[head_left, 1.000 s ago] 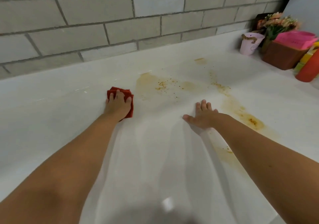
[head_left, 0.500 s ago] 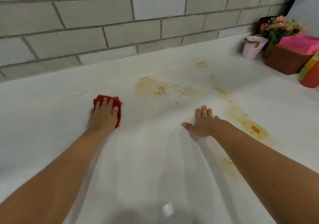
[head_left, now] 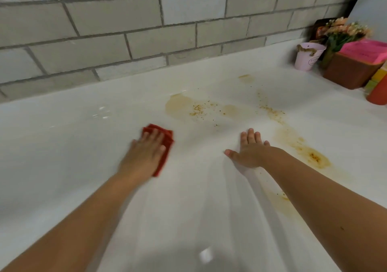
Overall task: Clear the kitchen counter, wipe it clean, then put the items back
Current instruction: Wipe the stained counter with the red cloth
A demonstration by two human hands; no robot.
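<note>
Left hand [head_left: 146, 152] presses a red cloth [head_left: 165, 139] flat on the stained white surface [head_left: 62, 146]; right hand [head_left: 250, 152] rests beside it, fingers spread.

Open counter [head_left: 62, 156] leftward; pink cup [head_left: 307, 58], brown box [head_left: 349, 72] far right.

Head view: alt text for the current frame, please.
A person's left hand presses a red cloth flat on a white counter while the right hand rests open beside it. Yellow-brown stains lie ahead; a pink pot sits far right.
</note>
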